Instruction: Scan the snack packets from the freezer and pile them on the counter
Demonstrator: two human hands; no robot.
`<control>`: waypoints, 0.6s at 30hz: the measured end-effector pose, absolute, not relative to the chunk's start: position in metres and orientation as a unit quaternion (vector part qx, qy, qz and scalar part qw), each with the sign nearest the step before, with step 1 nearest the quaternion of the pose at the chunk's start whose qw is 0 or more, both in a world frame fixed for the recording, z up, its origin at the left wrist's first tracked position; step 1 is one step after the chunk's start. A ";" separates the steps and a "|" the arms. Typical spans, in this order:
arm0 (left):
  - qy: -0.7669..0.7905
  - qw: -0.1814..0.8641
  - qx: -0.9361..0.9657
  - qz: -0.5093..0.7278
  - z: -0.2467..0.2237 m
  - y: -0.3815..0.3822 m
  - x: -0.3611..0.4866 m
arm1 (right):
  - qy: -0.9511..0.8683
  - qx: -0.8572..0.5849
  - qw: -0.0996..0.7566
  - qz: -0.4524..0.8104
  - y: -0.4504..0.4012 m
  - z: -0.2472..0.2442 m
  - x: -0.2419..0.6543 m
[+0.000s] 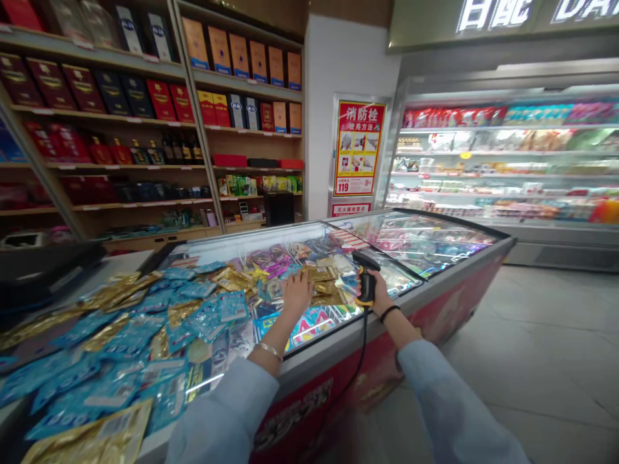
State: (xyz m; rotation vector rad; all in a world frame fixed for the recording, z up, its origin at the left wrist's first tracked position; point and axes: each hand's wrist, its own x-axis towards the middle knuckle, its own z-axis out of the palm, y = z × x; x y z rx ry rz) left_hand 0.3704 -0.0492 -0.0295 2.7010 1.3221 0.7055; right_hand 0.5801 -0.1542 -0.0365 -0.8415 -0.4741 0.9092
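My right hand [378,293] is closed around the handle of a black and yellow barcode scanner [367,287], held upright above the freezer's front edge, its cord hanging down. Just to its left, my left hand [296,295] reaches over the glass lid with its fingers bent at the edge of a gold foil packet [325,274]. The fingertips are partly hidden, but they seem to grip that packet. More gold packets lie under and beside it. Left of my left hand, blue packets [207,316] and gold ones are spread in a loose heap over the glass.
The chest freezer [474,248] has a glass top with colourful goods beneath. Behind it, wooden shelves [251,132] hold boxes and bottles. A fire hydrant sign [358,148] hangs on the pillar. At the right stands a lit refrigerated display [507,174]. A black object [48,267] sits at the left.
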 end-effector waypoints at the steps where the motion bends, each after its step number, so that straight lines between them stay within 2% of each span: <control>1: 0.433 0.030 0.875 0.215 -0.031 -0.049 0.370 | -0.214 -0.388 0.788 0.426 -0.154 -0.037 0.579; 6: 0.436 0.059 0.873 0.211 -0.034 -0.046 0.372 | -0.187 -0.407 0.777 0.443 -0.155 -0.038 0.578; 13: 0.411 0.105 0.863 0.274 -0.030 -0.045 0.367 | -0.214 -0.415 0.789 0.400 -0.159 -0.037 0.579; 18: 0.404 0.104 0.865 0.277 -0.031 -0.048 0.363 | -0.217 -0.428 0.777 0.408 -0.161 -0.035 0.577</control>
